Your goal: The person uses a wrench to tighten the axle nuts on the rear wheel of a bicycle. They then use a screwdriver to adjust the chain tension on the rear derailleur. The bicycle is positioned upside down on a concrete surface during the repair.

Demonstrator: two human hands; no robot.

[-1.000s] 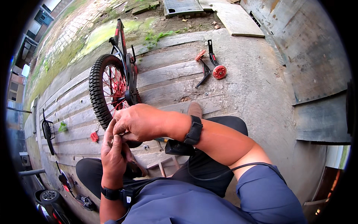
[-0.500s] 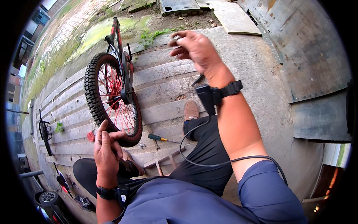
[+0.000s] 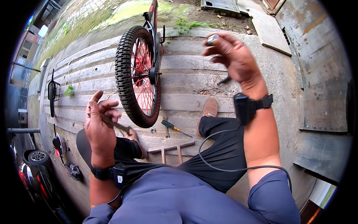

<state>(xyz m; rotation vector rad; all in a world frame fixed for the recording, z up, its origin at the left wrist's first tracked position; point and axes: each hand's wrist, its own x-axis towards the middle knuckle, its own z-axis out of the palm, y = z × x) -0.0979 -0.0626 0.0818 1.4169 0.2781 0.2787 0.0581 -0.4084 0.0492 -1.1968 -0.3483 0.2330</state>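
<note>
My right hand [image 3: 238, 56] is raised at the upper right, its thumb and forefinger pinching a small silvery metal piece [image 3: 212, 40], perhaps a nut or cap. My left hand [image 3: 100, 125] is half curled around a dull wrench [image 3: 120, 126], whose head points toward my left shoe. Just beyond and between my hands stands a bicycle wheel [image 3: 125, 80] with a knobby black tyre, red spokes and a red hub. Its axle end [image 3: 158, 74] shows on the wheel's right side. The bicycle's dark frame [image 3: 153, 22] runs away from me, cut off by the upper edge.
A green-and-yellow screwdriver [image 3: 175, 127] and a small spanner [image 3: 166, 130] lie on the slatted concrete ground. A low wooden stool [image 3: 171, 146] stands between my legs. A dark rod-like tool [image 3: 223, 80] lies beneath my right hand. Metal sheets [image 3: 317, 71] rise at right; a car [image 3: 41, 179] is at lower left.
My view has swung left, so the wheel and tools now sit further right and higher. The wrench in my left hand and the silvery piece in my right show more plainly.
</note>
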